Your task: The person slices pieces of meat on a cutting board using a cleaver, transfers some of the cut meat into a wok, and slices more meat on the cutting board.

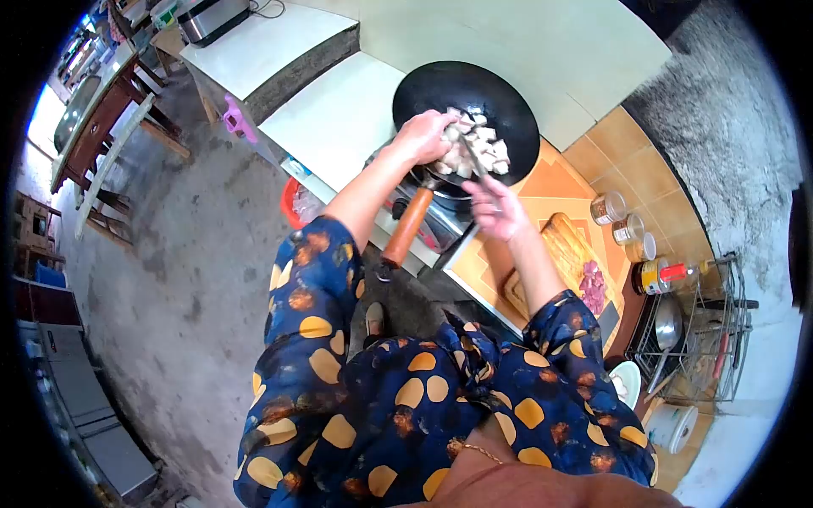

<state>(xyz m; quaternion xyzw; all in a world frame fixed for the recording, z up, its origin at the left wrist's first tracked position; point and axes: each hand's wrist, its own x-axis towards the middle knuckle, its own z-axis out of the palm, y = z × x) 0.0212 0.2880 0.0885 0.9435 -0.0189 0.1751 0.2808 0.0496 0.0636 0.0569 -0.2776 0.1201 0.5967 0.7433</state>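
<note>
A black wok (506, 100) sits on a stove (449, 222), its wooden handle (409, 227) pointing toward me. Pale white cubes, which look like tofu (487, 151), lie in it. Over the wok's near left side, my left hand (426, 137) is closed, fingers curled round a white chunk that is partly hidden and blurred. My right hand (501, 210) grips a knife (474, 159) at the near right rim. Its thin dark blade points up and left among the white pieces, close to my left fingers.
On the right, a wooden cutting board (569, 241) carries sliced raw meat (593, 286). Lidded spice jars (608, 207) line the tiled wall, beside a bottle (656, 276) and a wire rack (720, 339). A red basin (296, 203) is left of the stove; a white counter (339, 118) adjoins the wok.
</note>
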